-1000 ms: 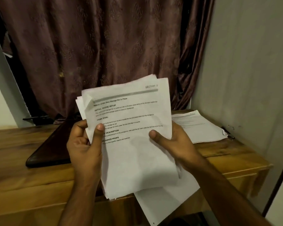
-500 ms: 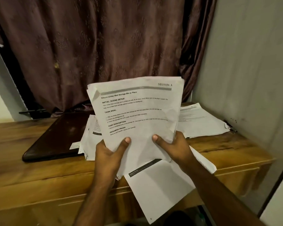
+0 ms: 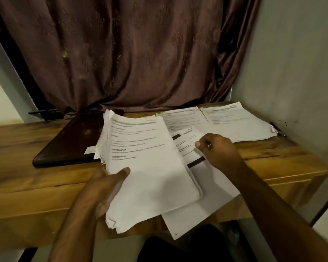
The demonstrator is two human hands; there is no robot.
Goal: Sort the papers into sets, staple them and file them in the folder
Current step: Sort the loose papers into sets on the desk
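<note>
Head view looks down on a wooden table (image 3: 45,186). The left hand (image 3: 104,188) reaches in from below, thumb on top and fingers beneath a thick stack of papers (image 3: 150,167), gripping its lower left edge. The right hand (image 3: 216,150) stretches forward, fingers curled and pinching a loose sheet (image 3: 187,140) beside the stack. More sheets (image 3: 235,123) lie at the back right; a dark folder (image 3: 70,140) lies left, partly under the stack.

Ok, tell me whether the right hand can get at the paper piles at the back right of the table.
Probably yes. The right hand pinches a sheet just in front of the back-right piles, and nothing stands between them, though its grip is occupied.
</note>
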